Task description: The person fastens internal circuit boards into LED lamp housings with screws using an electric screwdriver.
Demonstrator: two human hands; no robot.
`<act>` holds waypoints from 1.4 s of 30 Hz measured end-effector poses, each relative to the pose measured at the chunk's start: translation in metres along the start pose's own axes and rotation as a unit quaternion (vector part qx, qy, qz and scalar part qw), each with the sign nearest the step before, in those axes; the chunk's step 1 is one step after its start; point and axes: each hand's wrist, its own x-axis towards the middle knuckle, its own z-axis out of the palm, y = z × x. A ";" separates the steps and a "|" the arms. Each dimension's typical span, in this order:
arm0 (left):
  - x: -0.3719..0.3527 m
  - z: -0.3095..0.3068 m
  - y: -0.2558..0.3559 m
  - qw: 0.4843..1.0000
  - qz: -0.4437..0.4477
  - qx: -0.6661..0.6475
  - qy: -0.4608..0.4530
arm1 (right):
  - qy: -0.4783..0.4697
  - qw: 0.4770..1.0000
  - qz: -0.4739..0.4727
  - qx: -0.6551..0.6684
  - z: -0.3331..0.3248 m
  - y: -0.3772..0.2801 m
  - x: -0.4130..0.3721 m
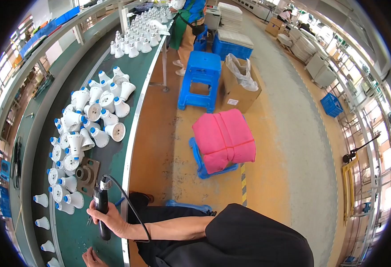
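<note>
My right hand (108, 219) is closed around a black electric screwdriver (101, 201), which stands roughly upright over the green belt with a cable curving from its top. Beside it is a metal fixture (87, 174) with a round socket on a flat plate. My left hand (93, 258), partly cut off at the bottom edge, has its fingertips drawn together near small scattered bits (85, 246), perhaps screws; what they pinch is too small to make out. A heap of white lamp housings (95, 111) with blue caps lies beyond the fixture.
Several single housings (41, 200) line the belt's far side. More white cones (135, 42) stand at the belt's far end, near a person (191, 26). To the right are a blue stool (202, 75), a pink-cushioned stool (224, 140) and a cardboard box (240, 89).
</note>
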 end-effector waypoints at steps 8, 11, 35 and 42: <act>-0.018 -0.020 0.036 0.972 -0.092 -0.218 -0.007 | -0.004 0.999 0.014 0.045 0.000 -0.002 0.001; -0.022 -0.022 0.044 0.964 -0.133 -0.229 -0.006 | -0.005 0.998 0.028 0.060 0.000 -0.002 -0.001; -0.030 -0.012 0.058 0.959 -0.079 -0.264 0.068 | 0.008 0.991 0.071 0.110 -0.005 -0.004 -0.002; -0.029 -0.010 0.062 0.952 -0.084 -0.287 0.065 | 0.018 0.991 0.068 0.110 -0.007 -0.007 0.000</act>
